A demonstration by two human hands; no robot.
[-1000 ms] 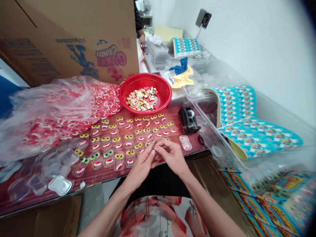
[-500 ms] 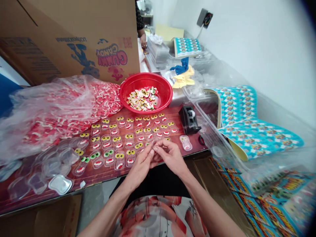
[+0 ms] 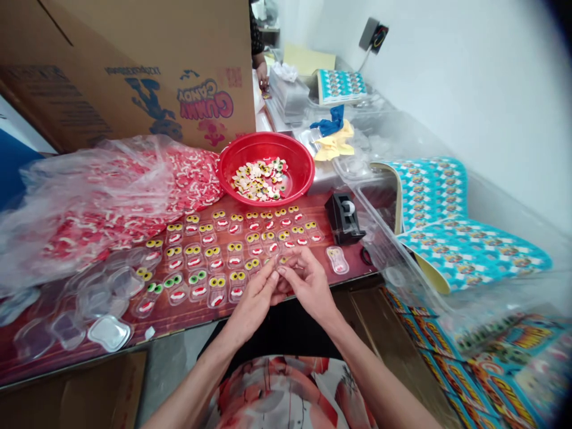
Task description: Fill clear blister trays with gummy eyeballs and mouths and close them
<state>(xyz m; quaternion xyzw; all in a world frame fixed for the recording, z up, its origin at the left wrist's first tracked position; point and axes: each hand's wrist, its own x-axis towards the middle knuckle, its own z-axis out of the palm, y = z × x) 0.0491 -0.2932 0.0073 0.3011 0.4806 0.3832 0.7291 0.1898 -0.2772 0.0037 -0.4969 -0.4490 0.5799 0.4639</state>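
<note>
My left hand (image 3: 259, 289) and my right hand (image 3: 308, 281) meet over the table's front edge, thumbs and fingertips pinched together. What they pinch is small and mostly hidden; a clear plastic edge may show there. Rows of small clear trays (image 3: 216, 283) lie just beyond and to the left, holding gummy eyes, yellow or green, above red-and-white gummy mouths. One filled tray (image 3: 337, 260) lies apart, right of my right hand. Behind the rows stands a red bowl (image 3: 266, 138) with loose gummy eyes (image 3: 254, 179) inside.
A plastic bag (image 3: 134, 190) of gummy mouths lies at left. Empty clear trays (image 3: 109, 332) are piled before it. A cardboard box (image 3: 134, 36) stands behind. At right are a black tape dispenser (image 3: 344, 217), a clear bin and sticker sheets (image 3: 473, 247). Another person's hand (image 3: 263, 77) shows far back.
The view has shifted very slightly. Both hands stay pinched together in nearly the same place, with the right fingers a little differently bent.
</note>
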